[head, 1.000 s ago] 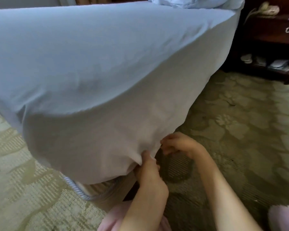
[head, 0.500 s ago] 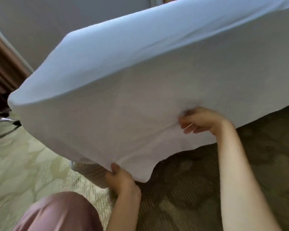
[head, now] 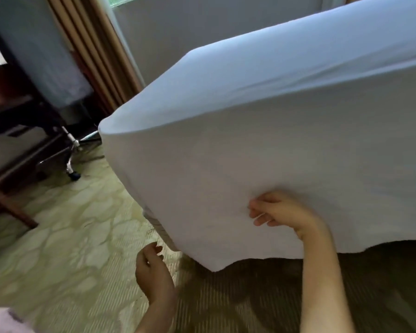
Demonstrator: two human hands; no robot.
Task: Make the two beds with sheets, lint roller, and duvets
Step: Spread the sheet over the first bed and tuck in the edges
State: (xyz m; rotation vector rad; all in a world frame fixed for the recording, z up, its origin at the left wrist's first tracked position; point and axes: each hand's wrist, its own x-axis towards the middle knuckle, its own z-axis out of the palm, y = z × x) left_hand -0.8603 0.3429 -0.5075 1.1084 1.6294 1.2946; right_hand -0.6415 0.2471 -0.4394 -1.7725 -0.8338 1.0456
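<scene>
Down at a corner of the bed (head: 160, 225), seen by the head camera, a person works on the sheet stage of making two beds. The white sheet (head: 274, 140) lies smooth across the top and hangs loose down the side, its hem free above the carpet (head: 70, 236) and not yet tucked under. The right hand (head: 283, 212) is against the hanging cloth, its fingers (head: 257, 215) curled and apparently pinching a small fold, with creases running out from the grip. The left hand (head: 154, 272) hovers apart from the cloth near the lower corner, fingers loosely curled, holding nothing. A wheeled chair (head: 70, 150) and a curtain (head: 94, 56) stand beyond. No lint roller or duvet is in sight, so the job looks early. The next move likely calls for the free hand to take the hanging corner, then for both to draw the cloth taut and tuck it beneath the bed's edge without pulling the top askew.
</scene>
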